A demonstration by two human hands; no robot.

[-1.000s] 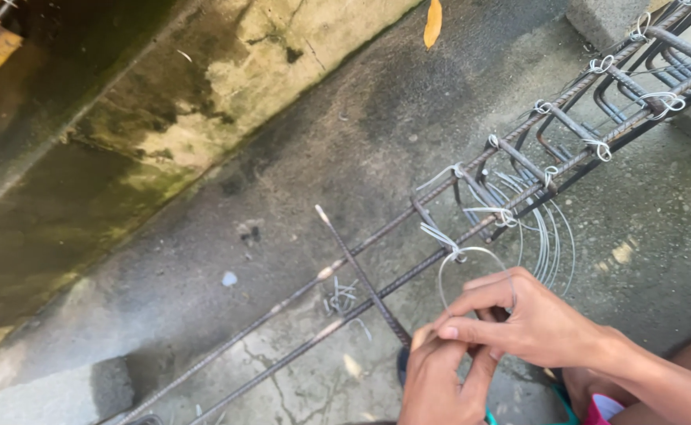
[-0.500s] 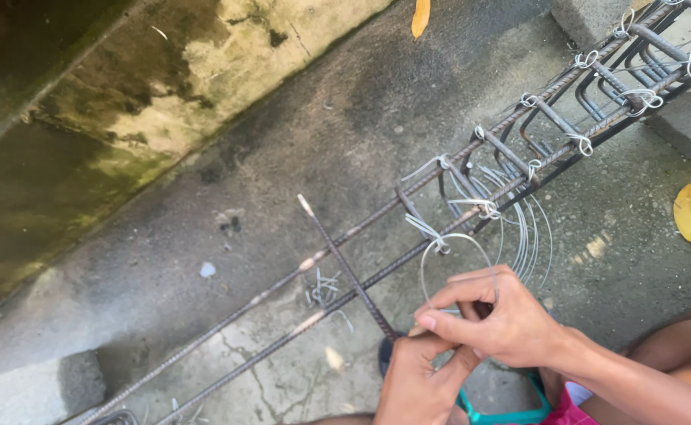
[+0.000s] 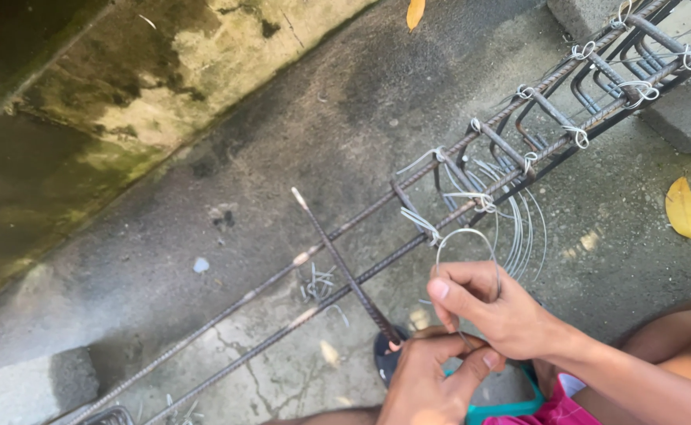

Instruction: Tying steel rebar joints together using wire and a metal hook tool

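Grey concrete floor (image 3: 204, 244) fills the view, cracked and damp, with a mossy, stained strip running along its far edge. Across it lies the rebar cage (image 3: 518, 149), long ribbed bars running diagonally and square stirrups lashed on with pale twists of tie wire. Just below the cage's bare lower bars, the left hand (image 3: 428, 382) is wrapped around the near end of a short rebar rod (image 3: 345, 271), fingers closed on it, and the rod angles up and away across the two long bars. Right beside it, the right hand (image 3: 491, 311) pinches a thin wire loop (image 3: 467, 252), thumb and forefinger pressed together on the strand, the loop arching up towards the cage's nearest stirrup. More loose coils of wire hang just behind that loop, against the cage. A little heap of cut wire scraps (image 3: 319, 282) sits on the floor between the long bars. Yellow leaves (image 3: 682, 206) lie to the right of the cage, and another rests beyond it at the top.
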